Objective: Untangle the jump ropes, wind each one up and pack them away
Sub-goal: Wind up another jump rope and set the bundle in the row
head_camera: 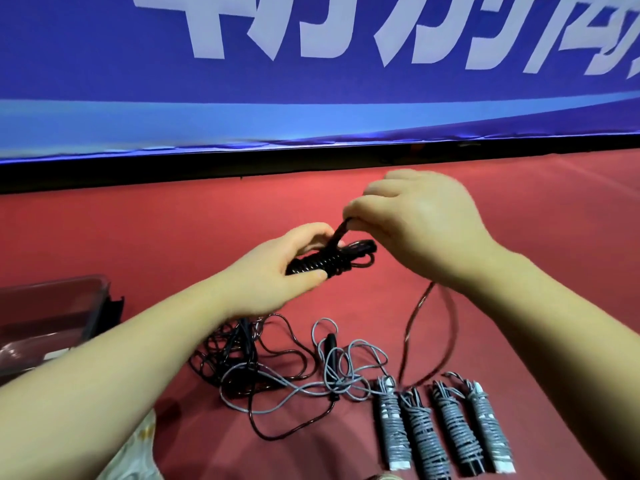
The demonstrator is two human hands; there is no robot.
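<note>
Box [52, 306], clear, far left on the red floor [173, 220]: was cut off by the frame edge, contents too blurred to tell. Black rope [322, 263], part wound: left hand [273, 275] was clenched round the coil; right hand [422, 223] fingers [356, 207] pinched its free cord, blurred. Tangle [277, 368] of black and grey cords lay nearer. Four wound grey ropes [443, 424] lay side by side at right

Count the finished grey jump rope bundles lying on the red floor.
4, in a row at lower right: leftmost bundle, second bundle, third bundle, rightmost bundle, side by side, right of the tangled ropes. More could lie below the frame's edge.
</note>
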